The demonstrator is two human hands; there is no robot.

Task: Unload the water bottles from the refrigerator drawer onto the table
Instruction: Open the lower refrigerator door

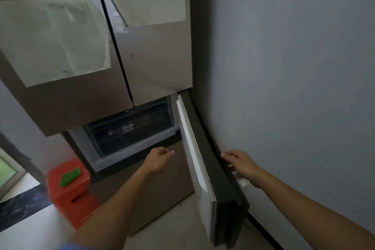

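The refrigerator (154,63) fills the upper left. Its small lower door (199,168) is swung open to the right, white inner side facing left. Behind it sits a dark drawer (129,130) with a pale front rim; I see no water bottles inside. My right hand (242,165) grips the outer edge of the open door. My left hand (159,159) hovers just below the drawer's rim, fingers loosely curled, holding nothing. The table is out of view.
A grey wall (294,87) stands close on the right, just behind the open door. A red plastic stool (71,191) with a green object (70,176) on top sits on the floor at the lower left. A brown lower drawer front (162,195) is shut below.
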